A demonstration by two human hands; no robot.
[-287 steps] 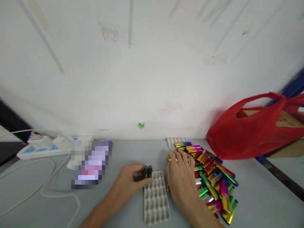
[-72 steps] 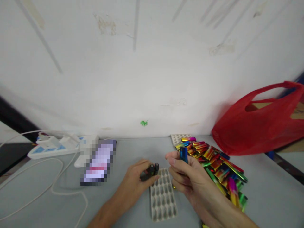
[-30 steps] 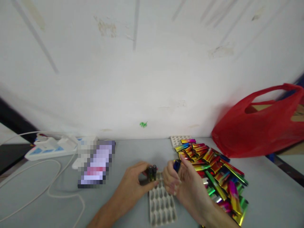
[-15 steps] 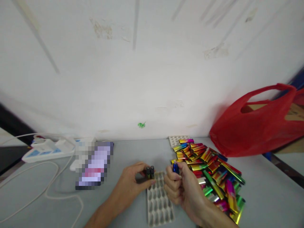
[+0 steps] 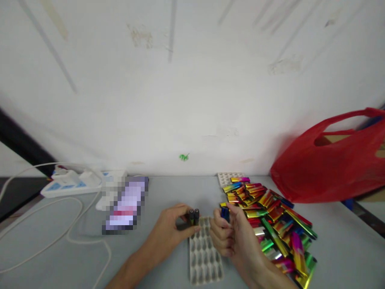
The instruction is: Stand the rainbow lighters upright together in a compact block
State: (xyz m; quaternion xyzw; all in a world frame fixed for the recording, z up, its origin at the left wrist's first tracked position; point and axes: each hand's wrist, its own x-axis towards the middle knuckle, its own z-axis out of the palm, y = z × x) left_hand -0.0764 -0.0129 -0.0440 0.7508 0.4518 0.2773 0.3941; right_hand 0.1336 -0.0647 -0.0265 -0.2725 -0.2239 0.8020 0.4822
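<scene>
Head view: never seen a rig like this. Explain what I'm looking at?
There's no machine here, just a person's bare hands, seen by a camera worn on the head, looking forward and down.

The left hand pinches two black-ended pieces near the far end of a pale pocketed tray. The right hand grips a shiny blue piece.

On the grey table, a heap of shiny coloured tubes lies on the right, with a second tray behind. On the left are a power strip and a pixelated phone-like object.
</scene>
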